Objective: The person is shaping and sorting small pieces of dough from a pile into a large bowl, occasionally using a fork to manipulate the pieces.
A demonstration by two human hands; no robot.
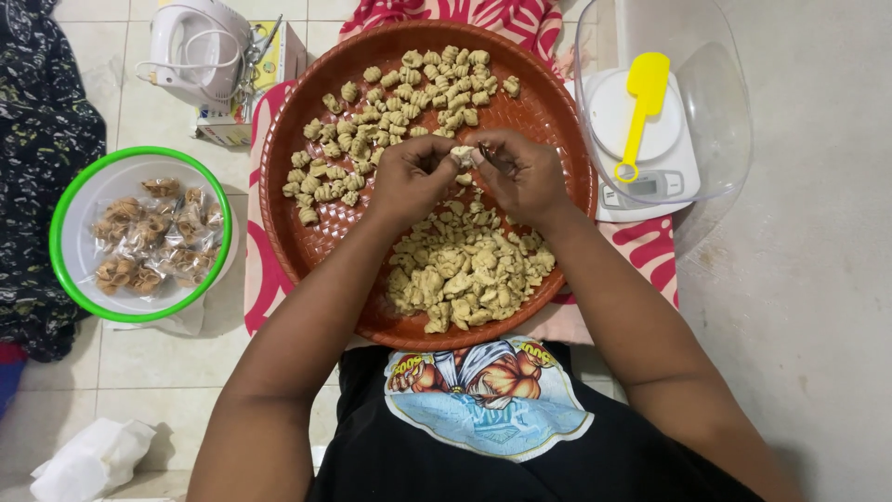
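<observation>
I pinch one dough piece (462, 156) between left hand (409, 178) and right hand (520, 175), fingers narrow on it, shaping over the tray (279, 186); next comes a gentle curl.

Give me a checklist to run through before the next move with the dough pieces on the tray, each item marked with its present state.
1. Dough piece pinched between left hand and right hand: ok.
2. Both hands over the brown round tray: ok.
3. Shaped pieces kept apart from the unshaped heap: ok.
4. Room left on the tray for more shaped pieces: ok.
5. Piece fully formed: cannot tell, fingers hide it.
6. Yellow spatula and scale off the tray: ok.
</observation>
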